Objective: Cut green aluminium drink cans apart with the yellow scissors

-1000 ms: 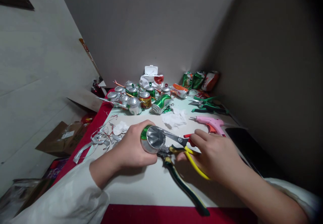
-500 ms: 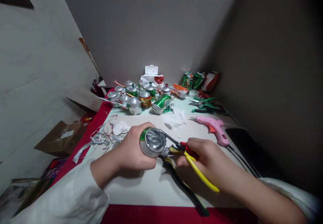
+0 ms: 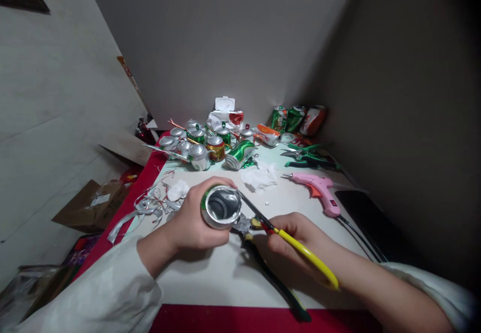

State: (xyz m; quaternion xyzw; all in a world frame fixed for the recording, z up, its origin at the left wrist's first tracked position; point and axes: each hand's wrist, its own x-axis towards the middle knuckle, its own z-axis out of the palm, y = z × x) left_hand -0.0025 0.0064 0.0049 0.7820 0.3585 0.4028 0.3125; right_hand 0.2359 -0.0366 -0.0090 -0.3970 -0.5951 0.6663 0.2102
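Note:
In the head view my left hand (image 3: pixel 195 218) is wrapped round a cut-open drink can (image 3: pixel 221 208), its ragged silver rim tilted up toward me and its hollow inside showing. My right hand (image 3: pixel 300 243) grips scissors (image 3: pixel 308 255) with yellow and red handles. Their dark blade reaches to the right side of the can's rim; I cannot tell whether it touches the metal. Beneath my hands, pliers (image 3: pixel 270 273) with dark green and yellow handles lie on the white board, their head partly hidden.
Several small pots made from cans (image 3: pixel 216 148) stand at the back left, near a green can (image 3: pixel 240 155) on its side. Metal scraps (image 3: pixel 148 210) lie at left. A pink glue gun (image 3: pixel 317 185), green-handled shears (image 3: pixel 306 155) and crumpled tissue (image 3: pixel 259 175) lie behind and right.
The can has shifted slightly left and turned, so more of its inside shows. The scissors have swung and their yellow handle now points further right.

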